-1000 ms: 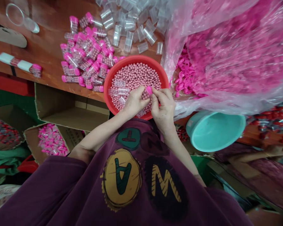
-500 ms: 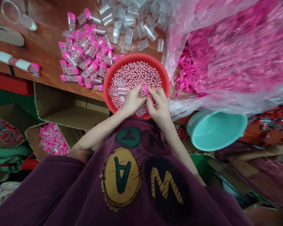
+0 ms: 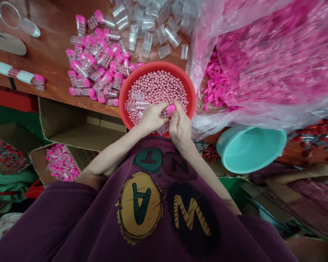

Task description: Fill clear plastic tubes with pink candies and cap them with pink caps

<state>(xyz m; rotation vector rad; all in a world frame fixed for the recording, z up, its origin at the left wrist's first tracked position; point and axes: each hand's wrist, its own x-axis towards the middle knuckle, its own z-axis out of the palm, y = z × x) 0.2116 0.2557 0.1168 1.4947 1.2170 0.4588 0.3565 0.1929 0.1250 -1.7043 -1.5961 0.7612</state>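
Observation:
Over the near side of a red bowl (image 3: 188,91) full of small pink beads (image 3: 158,87), my left hand (image 3: 151,118) is closed round a clear tube filled with beads (image 3: 165,112). My right hand (image 3: 180,125) pinches the tube's pink cap (image 3: 171,108) with thumb and fingers, pressed against the left hand. A few empty clear tubes (image 3: 138,96) lie on the beads in the bowl.
A heap of filled pink-capped tubes (image 3: 98,65) lies left of the bowl, empty clear tubes (image 3: 153,29) behind it. A plastic bag of pink caps (image 3: 262,54) fills the right. A teal bowl (image 3: 251,149) sits lower right; cardboard boxes (image 3: 79,127) stand below the table edge.
Both hands have shifted slightly left and closer together over the bowl; the pink cap now sits between my right thumb and fingers against the tube.

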